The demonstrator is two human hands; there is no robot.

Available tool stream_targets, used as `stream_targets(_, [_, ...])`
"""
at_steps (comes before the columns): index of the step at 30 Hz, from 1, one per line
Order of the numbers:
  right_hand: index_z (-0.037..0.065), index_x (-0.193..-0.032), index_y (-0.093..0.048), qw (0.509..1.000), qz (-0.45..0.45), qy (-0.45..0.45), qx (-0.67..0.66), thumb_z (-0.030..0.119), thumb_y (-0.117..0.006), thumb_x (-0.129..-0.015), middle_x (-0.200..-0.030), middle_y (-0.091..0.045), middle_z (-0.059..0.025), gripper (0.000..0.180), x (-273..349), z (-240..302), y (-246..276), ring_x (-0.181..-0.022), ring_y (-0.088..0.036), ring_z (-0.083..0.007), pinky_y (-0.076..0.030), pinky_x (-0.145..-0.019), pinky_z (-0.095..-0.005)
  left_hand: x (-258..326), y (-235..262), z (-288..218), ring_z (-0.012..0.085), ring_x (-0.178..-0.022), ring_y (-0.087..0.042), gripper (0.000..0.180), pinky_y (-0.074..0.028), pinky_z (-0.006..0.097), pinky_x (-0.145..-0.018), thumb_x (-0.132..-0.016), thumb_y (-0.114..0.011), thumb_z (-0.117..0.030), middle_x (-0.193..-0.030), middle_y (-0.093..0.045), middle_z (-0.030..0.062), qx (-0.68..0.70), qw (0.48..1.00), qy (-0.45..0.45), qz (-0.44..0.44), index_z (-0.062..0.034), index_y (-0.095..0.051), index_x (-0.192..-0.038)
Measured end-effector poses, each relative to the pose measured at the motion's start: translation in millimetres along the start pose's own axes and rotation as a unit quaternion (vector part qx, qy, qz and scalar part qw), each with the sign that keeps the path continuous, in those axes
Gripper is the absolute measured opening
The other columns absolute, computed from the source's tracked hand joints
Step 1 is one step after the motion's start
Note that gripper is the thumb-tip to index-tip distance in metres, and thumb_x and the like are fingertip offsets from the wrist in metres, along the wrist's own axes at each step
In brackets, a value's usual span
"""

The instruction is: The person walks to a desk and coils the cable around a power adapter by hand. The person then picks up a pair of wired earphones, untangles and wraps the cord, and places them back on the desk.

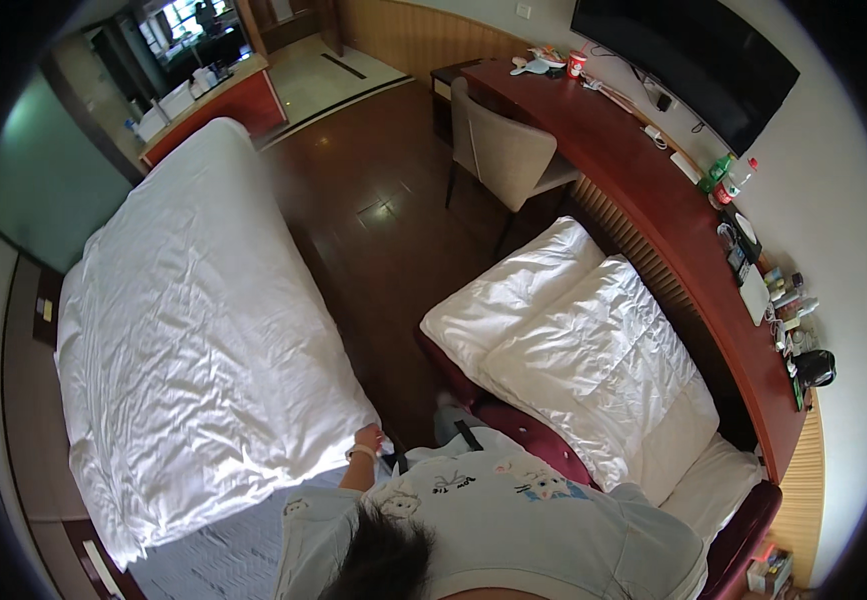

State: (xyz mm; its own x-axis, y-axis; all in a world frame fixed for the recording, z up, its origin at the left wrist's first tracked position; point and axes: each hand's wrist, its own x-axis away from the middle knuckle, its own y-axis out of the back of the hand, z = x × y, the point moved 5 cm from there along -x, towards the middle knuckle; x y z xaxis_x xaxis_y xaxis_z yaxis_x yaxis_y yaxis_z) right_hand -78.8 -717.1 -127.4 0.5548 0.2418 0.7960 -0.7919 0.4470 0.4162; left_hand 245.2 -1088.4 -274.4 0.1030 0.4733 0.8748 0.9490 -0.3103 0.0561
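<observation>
A wrinkled white bed sheet [213,330] covers most of the bed on the left. At its near end a strip of grey patterned mattress [213,550] shows bare. My left hand [368,437], with a light band on the wrist, is at the sheet's near right corner. Its fingers are curled and look closed on the sheet's edge, though they are small in the picture. My right hand is out of sight; only the sleeve side of my pale printed top shows there.
On the right, a folded white duvet [583,350] lies on a dark red sofa [523,430]. Beyond it stand a beige chair [498,150] and a long red-brown desk [643,180] with bottles, a black kettle [814,368] and small items. Dark floor [353,200] runs between bed and sofa.
</observation>
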Motion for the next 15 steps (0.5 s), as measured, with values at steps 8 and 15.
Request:
stream_targets(8, [-0.004, -0.106, -0.054, 0.998, 0.051, -0.020, -0.036, 0.035, -0.069, -0.070, -0.101, -0.058, -0.0258, 0.055, -123.2, 179.2, -29.1, -0.083, -0.061, -0.0308, -0.049, -0.067, -0.0425, -108.7, -117.5, -100.2, 0.0273, -0.086, -0.063, 0.024, -0.047, 0.039, -0.080, -0.081, -0.051, -0.018, -0.088, -0.066, 0.0115, -0.468, 0.599, -0.505, 0.407, -0.0088, -0.065, -0.098])
stream_targets(15, [-0.004, -0.102, -0.056, 0.985, 0.068, -0.101, -0.123, 0.034, -0.068, -0.072, -0.097, -0.060, -0.0257, 0.050, -201.0, 248.0, -76.3, -0.077, -0.063, -0.0304, -0.050, -0.062, -0.0427, -119.3, -46.0, -362.9, 0.0210, -0.064, -0.056, 0.015, -0.045, 0.037, -0.055, -0.079, -0.048, -0.019, -0.069, -0.056, 0.0056, -0.449, 0.852, -0.232, 0.135, -0.0112, -0.059, -0.072])
